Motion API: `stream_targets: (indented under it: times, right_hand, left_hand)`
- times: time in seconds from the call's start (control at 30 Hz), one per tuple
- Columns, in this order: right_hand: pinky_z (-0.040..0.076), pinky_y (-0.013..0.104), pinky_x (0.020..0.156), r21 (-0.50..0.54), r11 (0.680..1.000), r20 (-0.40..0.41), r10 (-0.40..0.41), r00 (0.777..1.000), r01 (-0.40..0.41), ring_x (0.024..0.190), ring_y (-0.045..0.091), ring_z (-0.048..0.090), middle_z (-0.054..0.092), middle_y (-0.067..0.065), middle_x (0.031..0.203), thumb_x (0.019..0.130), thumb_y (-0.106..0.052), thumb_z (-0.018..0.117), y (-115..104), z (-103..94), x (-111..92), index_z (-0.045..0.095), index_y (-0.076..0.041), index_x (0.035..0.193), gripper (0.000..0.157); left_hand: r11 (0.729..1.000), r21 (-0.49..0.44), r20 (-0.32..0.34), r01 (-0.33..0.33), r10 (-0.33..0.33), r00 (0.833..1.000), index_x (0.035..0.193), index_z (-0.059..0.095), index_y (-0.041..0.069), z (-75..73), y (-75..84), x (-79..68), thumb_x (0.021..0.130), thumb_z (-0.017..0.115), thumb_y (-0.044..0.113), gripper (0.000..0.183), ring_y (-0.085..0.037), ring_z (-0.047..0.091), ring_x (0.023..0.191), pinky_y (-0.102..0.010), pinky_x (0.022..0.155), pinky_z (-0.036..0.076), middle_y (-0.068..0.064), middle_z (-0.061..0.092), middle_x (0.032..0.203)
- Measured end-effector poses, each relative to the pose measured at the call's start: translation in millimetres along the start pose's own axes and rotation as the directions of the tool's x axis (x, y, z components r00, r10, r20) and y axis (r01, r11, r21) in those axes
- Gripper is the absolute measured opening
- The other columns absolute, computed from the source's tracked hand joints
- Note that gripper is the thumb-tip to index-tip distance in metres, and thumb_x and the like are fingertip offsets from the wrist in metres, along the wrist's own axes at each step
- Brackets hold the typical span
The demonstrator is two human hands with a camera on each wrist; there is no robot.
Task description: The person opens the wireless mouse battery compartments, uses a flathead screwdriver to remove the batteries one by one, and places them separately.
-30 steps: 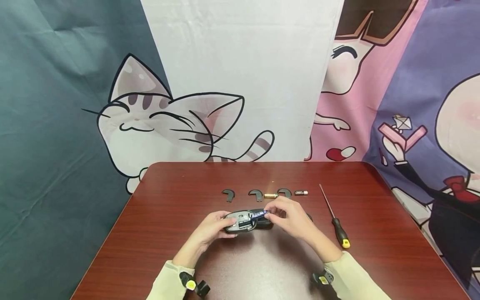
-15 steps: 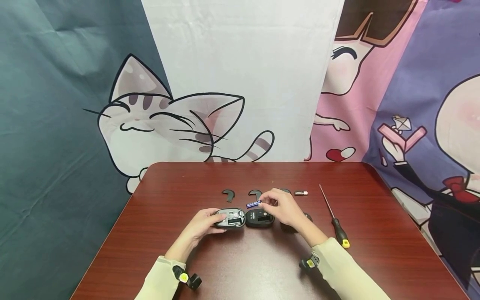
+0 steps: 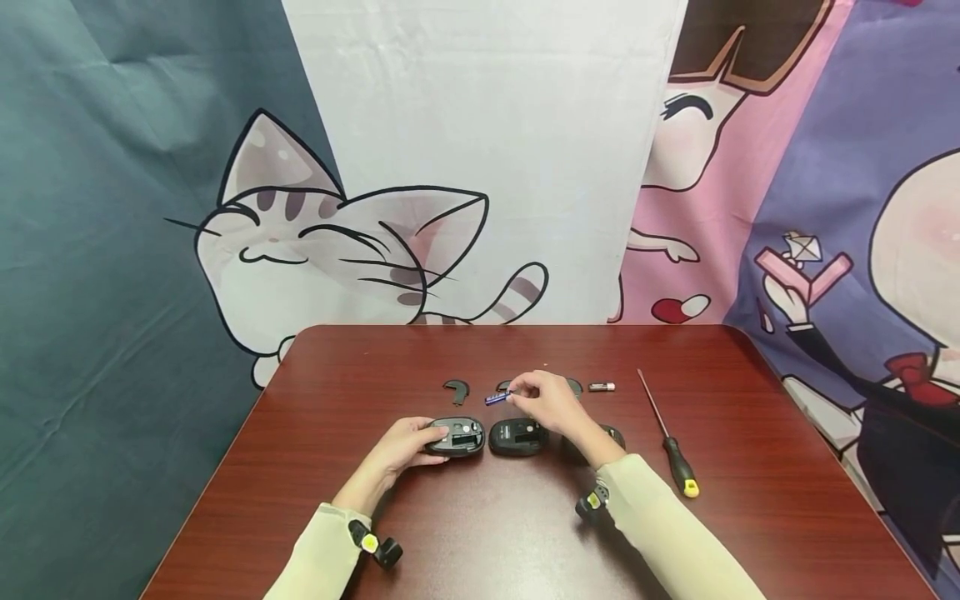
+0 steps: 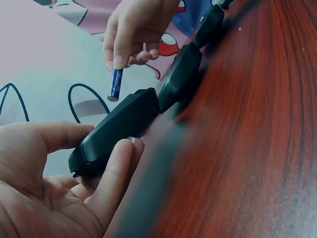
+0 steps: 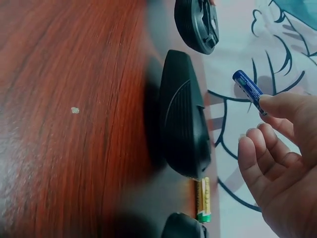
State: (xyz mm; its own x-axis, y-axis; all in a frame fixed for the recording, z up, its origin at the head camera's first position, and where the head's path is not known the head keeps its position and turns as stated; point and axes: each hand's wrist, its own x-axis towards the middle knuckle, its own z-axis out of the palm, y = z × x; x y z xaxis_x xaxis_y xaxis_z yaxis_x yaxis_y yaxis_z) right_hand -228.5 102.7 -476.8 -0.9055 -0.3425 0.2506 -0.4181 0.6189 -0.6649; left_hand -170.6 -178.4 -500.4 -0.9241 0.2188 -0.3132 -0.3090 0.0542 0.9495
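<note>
My left hand (image 3: 408,443) grips a computer mouse (image 3: 459,437), thumb on its upturned grey underside, where an open battery slot shows dark. In the left wrist view the black shell of this mouse lies between thumb and fingers. My right hand (image 3: 546,398) pinches a blue AA battery (image 5: 247,89) by one end, between thumb and forefinger. The battery is held above the far side of the mice, its free end pointing left in the head view. A second mouse (image 3: 516,437) lies underside up between the hands. Under my right forearm a third mouse (image 3: 616,435) is partly hidden.
Curved dark battery covers (image 3: 457,390) lie in a row behind the mice, one partly behind my right hand. A gold battery (image 5: 203,198) shows in the right wrist view. Farther right are a black-and-white battery (image 3: 602,387) and a screwdriver (image 3: 681,468) on the red-brown table (image 3: 757,433).
My right hand has carried the blue battery from the held mouse's slot back and left, above the covers. My left hand has shifted left with its mouse, uncovering the second mouse.
</note>
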Motion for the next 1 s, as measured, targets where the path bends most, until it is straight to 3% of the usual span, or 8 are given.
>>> stream_targets:
  times: [0.43, 0.73, 1.0]
  right_hand:
    - [0.042, 0.025, 0.057, -0.038, 0.994, 0.038, 0.107, 0.994, -0.106, 0.065, 0.010, 0.051, 0.060, -0.008, 0.072, 0.088, -0.022, 0.079, 0, 20.4, 21, 0.075, -0.017, 0.091, 0.007]
    - [0.044, 0.026, 0.058, -0.121, 0.979, 0.070, 0.175, 0.982, -0.166, 0.066, 0.010, 0.054, 0.064, -0.008, 0.072, 0.088, -0.023, 0.079, 1, 28.0, 32, 0.076, -0.019, 0.089, 0.005]
    - [0.048, 0.032, 0.064, -0.212, 0.948, 0.089, 0.259, 0.962, -0.236, 0.074, 0.014, 0.059, 0.070, -0.007, 0.080, 0.089, -0.027, 0.078, -1, 36.5, 38, 0.076, -0.022, 0.089, 0.005]
  left_hand:
    - [0.999, 0.021, 0.010, 0.025, -0.026, 1.000, 0.131, 0.050, -0.020, -2.1, -2.7, 5.2, 0.100, 0.062, 0.012, 0.046, -0.018, 0.071, 0.087, -0.033, 0.077, 0.064, -0.016, 0.071, 0.104]
    - [0.999, 0.027, 0.042, 0.027, -0.028, 0.999, 0.130, 0.051, -0.020, 0.4, -5.3, 10.1, 0.099, 0.062, 0.011, 0.045, -0.018, 0.071, 0.086, -0.034, 0.079, 0.063, -0.016, 0.070, 0.103]
    - [0.998, 0.048, 0.006, 0.045, -0.046, 0.999, 0.126, 0.054, -0.016, 2.6, -6.1, 9.7, 0.098, 0.064, 0.011, 0.040, -0.017, 0.070, 0.083, -0.034, 0.077, 0.064, -0.015, 0.068, 0.101]
